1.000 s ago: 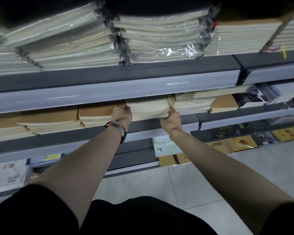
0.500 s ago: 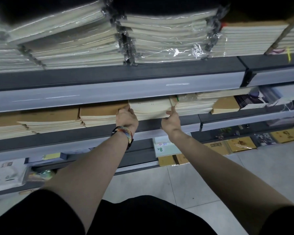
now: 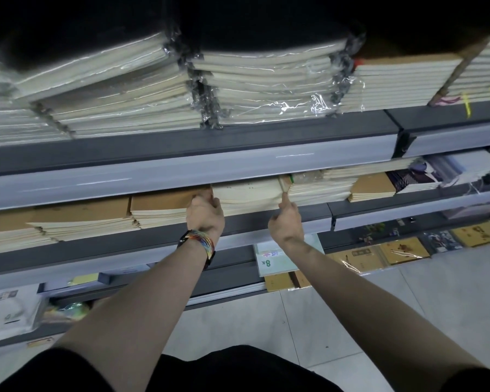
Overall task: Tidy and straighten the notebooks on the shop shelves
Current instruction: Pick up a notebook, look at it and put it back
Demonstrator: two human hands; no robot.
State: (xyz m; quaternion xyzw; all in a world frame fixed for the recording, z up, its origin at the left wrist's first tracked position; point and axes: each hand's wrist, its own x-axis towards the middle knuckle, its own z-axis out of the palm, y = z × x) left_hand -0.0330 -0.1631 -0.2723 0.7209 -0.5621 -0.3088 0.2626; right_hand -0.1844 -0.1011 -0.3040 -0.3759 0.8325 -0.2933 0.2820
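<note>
1. Position of work item. The flat stack of cream-coloured paper notebooks (image 3: 248, 193) lay on the middle grey metal shelf (image 3: 255, 219), at its front edge, roughly midway along that shelf section. Its page edges faced me.

2. Left hand. My left hand (image 3: 205, 215) held the left front corner of the stack. The fingers were curled over the top cover and the palm was against the page edges. A braided multicoloured cord wristband (image 3: 205, 241) sat on that wrist.

3. Right hand. My right hand (image 3: 285, 223) was at the right front corner of the same stack. One digit was extended upward and touched the stack's right edge. The remaining fingers were hidden behind the hand, so I could not tell whether it gripped.

4. Adjacent items. A stack of brown kraft-covered notebooks (image 3: 159, 200) lay just beside the cream stack on its left, touching my left hand. A further pile of pale loose-edged notebooks (image 3: 318, 190) lay just beside it on the right.

5. Upper level. Bundles of pale notebooks in clear plastic shrink-wrap (image 3: 266, 89) lay on the upper grey metal shelf (image 3: 181, 145), along its front edge.
</note>
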